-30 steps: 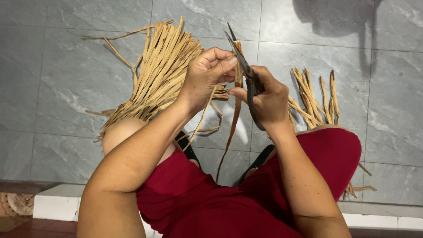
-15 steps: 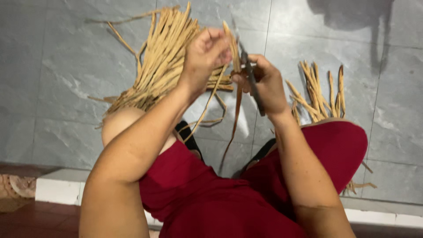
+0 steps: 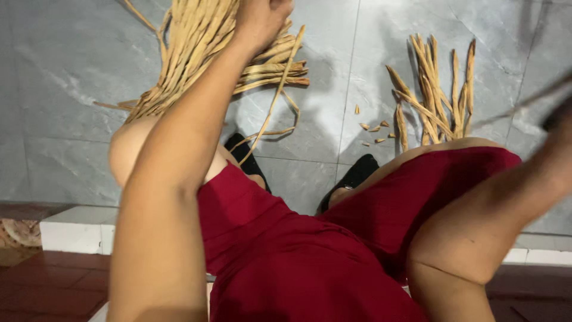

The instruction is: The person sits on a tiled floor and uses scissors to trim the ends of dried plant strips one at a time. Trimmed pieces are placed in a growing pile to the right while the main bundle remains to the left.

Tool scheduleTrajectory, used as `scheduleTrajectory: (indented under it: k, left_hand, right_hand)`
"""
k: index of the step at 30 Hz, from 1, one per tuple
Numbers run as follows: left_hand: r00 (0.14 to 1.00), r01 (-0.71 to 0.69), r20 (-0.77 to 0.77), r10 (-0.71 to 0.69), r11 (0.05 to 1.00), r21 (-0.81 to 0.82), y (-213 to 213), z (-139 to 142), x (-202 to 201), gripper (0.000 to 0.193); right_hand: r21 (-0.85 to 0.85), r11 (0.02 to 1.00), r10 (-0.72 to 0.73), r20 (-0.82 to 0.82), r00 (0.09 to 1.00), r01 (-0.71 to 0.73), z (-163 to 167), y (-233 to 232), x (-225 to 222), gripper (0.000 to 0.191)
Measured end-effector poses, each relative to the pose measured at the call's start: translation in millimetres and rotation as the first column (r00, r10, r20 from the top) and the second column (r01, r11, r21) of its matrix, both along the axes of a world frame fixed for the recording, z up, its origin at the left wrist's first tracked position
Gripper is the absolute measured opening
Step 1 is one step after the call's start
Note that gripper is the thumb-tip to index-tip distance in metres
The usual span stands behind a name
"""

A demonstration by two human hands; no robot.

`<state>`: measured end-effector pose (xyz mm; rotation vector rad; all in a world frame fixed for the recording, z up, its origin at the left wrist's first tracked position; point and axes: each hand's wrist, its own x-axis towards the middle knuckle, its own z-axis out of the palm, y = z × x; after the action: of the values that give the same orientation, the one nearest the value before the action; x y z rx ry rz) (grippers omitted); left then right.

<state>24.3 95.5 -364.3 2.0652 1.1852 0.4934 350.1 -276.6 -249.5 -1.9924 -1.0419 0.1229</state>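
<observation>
My left hand [image 3: 262, 18] is stretched forward over a big pile of long dried tan strips [image 3: 196, 53] on the grey floor. Its fingers are curled and partly cut off by the top edge, so I cannot tell if it grips anything. One loose strip [image 3: 271, 101] runs from beside that hand down toward my foot. My right hand [image 3: 560, 143] is blurred at the right edge, closed on dark scissors [image 3: 554, 116]. A smaller bundle of cut strips [image 3: 435, 89] lies to the right of my knee.
I sit on a low white step [image 3: 71, 229] in a red garment [image 3: 298, 250], black shoes [image 3: 354, 176] on grey floor tiles [image 3: 59, 89]. Small cut tips [image 3: 372, 128] lie scattered between the two bundles. A brown tiled surface [image 3: 47, 280] is at lower left.
The hands were together in front of me, the scissors at a strip. They have parted: the left went forward to the big pile, the right swung out to the right edge.
</observation>
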Motion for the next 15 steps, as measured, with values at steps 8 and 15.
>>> scheduleTrajectory:
  k: [8,15]
  left_hand:
    - [0.832,0.11,-0.519,-0.198,0.975,-0.195,-26,-62,12,0.025]
    - [0.684,0.162,-0.636,-0.358,0.924,-0.347,-63,-72,26,0.057]
  right_hand:
    - [-0.009,0.997,-0.081,0.009,0.997,0.081,-27,-35,39,0.047]
    - [0.22,0.975,-0.008,-0.018,1.0,0.012,4,18,11,0.059]
